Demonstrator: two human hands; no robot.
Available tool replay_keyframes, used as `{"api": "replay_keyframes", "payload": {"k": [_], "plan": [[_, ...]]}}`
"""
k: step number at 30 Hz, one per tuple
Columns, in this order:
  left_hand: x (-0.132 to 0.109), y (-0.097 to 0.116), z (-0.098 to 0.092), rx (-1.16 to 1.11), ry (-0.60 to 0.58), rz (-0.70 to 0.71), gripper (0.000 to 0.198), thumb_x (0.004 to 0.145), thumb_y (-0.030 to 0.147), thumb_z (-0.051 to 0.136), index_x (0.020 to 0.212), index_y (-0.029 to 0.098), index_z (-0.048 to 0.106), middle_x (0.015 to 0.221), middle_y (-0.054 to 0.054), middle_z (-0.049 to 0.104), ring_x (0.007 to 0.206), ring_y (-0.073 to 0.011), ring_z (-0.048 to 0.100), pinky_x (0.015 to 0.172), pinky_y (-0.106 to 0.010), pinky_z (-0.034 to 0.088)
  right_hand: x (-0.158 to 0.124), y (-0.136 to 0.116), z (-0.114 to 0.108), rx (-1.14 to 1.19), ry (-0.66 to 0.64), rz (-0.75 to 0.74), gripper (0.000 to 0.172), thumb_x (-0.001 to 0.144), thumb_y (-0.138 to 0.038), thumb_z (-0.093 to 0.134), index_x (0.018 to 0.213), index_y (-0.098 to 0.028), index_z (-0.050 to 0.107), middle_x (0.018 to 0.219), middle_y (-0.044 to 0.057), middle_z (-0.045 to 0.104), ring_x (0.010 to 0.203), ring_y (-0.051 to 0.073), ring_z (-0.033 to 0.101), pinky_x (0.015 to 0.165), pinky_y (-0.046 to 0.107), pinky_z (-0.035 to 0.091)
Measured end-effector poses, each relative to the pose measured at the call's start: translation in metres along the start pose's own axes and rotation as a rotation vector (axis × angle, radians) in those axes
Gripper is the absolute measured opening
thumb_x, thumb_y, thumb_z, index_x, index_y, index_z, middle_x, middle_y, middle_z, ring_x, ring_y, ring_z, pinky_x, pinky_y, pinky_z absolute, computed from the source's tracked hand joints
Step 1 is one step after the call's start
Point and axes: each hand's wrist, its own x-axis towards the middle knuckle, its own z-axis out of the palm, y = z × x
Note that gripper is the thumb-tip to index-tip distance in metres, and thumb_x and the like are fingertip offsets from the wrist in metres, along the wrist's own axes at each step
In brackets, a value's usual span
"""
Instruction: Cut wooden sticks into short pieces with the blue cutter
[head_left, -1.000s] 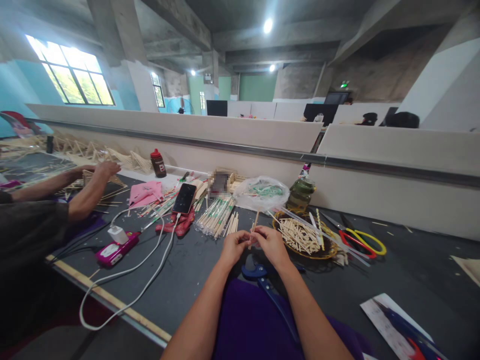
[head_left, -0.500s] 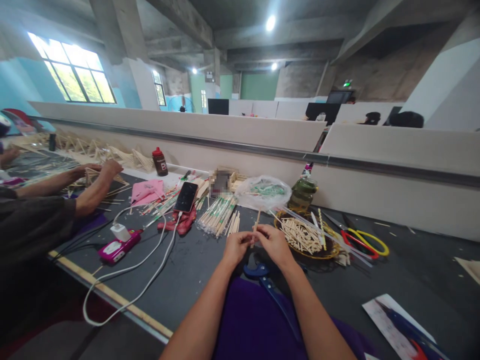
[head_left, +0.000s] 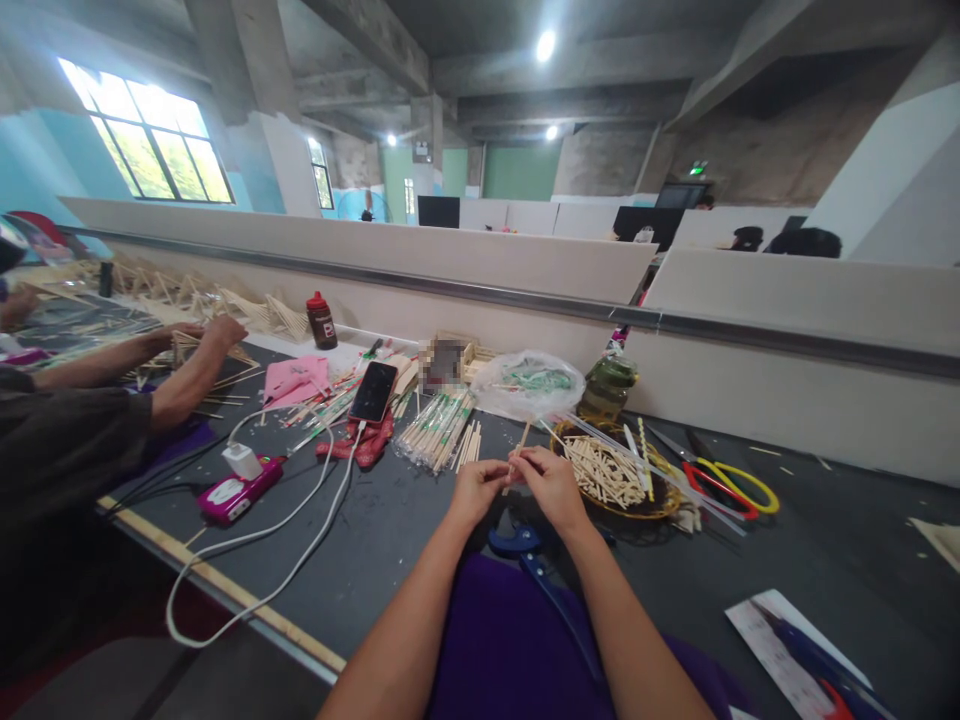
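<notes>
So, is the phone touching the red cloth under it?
Touching. The head view shows the phone lying with its near end resting on the red cloth, no gap visible.

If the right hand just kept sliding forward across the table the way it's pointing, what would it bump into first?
Probably the clear plastic bag behind the wooden stick that the right hand pinches. Depth is hard to judge; the basket of sticks lies just right of that line.

Head cam, fwd-down, close over table
</notes>
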Motion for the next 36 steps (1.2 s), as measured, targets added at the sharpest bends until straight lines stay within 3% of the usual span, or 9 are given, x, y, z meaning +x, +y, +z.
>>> {"api": "replay_keyframes", "payload": {"k": [13,23,29,36], "plan": [[0.001,0.001,-0.001,0.045,0.039,0.015,0.017,0.065,0.026,0.065,0.069,0.013,0.075,0.059,0.000,0.065,0.057,-0.0127,0.054,0.058,-0.023,0.041,0.002,-0.002,-0.001,-0.036,0.002,-0.067,0.019,0.082,-0.035,0.059,0.082,-0.020,0.071,0.082,0.005,0.069,0.073,0.018,0.064,0.067,0.028,0.051],[0.000,0.006,0.002,-0.083,0.033,-0.024,0.022,0.063,0.027,0.071,0.081,0.015,0.077,0.076,-0.005,0.074,0.070,-0.0178,0.064,0.071,-0.028,0.048,0.000,-0.003,-0.002,-0.089,0.006,-0.127,0.017,0.084,-0.031,0.057,0.083,-0.021,0.070,0.083,0.005,0.067,0.076,0.018,0.062,0.070,0.029,0.050],[0.001,0.007,0.004,-0.100,0.059,-0.051,0.021,0.063,0.028,0.072,0.076,0.014,0.076,0.071,-0.005,0.073,0.065,-0.0175,0.063,0.066,-0.027,0.048,-0.001,-0.003,-0.001,-0.085,0.020,-0.099,0.017,0.084,-0.031,0.057,0.084,-0.020,0.070,0.080,0.004,0.066,0.073,0.017,0.062,0.068,0.027,0.049],[0.003,0.004,0.009,-0.240,0.080,-0.071,0.025,0.060,0.030,0.075,0.079,0.013,0.075,0.074,-0.007,0.074,0.070,-0.0188,0.066,0.072,-0.029,0.050,0.002,0.000,-0.003,-0.049,0.044,-0.081,0.018,0.082,-0.032,0.059,0.085,-0.021,0.073,0.080,0.005,0.068,0.075,0.018,0.063,0.069,0.029,0.049]]}}
